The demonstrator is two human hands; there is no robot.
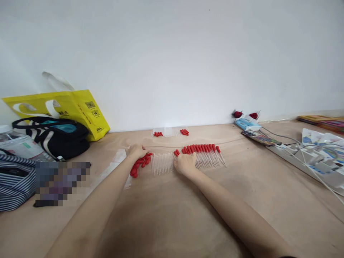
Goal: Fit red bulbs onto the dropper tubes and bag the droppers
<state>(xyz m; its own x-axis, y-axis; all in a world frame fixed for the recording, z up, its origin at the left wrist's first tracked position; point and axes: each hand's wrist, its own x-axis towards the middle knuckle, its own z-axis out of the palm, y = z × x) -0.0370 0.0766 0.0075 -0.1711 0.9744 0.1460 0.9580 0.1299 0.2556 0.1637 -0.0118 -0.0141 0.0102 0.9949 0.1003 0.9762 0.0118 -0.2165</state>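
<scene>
My left hand [135, 152] is at the far end of a loose pile of red rubber dropper bulbs [138, 165], its fingers bent inward; anything they pinch is hidden. Right of the pile, a row of clear thin dropper tubes [162, 163] lies side by side without bulbs. My right hand [186, 163] is closed at the right end of that row, its fingertips out of sight. Two red bulbs show just past its knuckles. Farther right, several droppers [206, 154] lie in a slanted row, red bulbs pointing toward the wall.
Clear plastic bags [170, 131] with more red bulbs lie by the wall. On the left are a yellow bag [92, 118], a black bag [70, 141] and a striped pouch [16, 186]. A power strip [303, 163] with cables and a phone [262, 138] lie right.
</scene>
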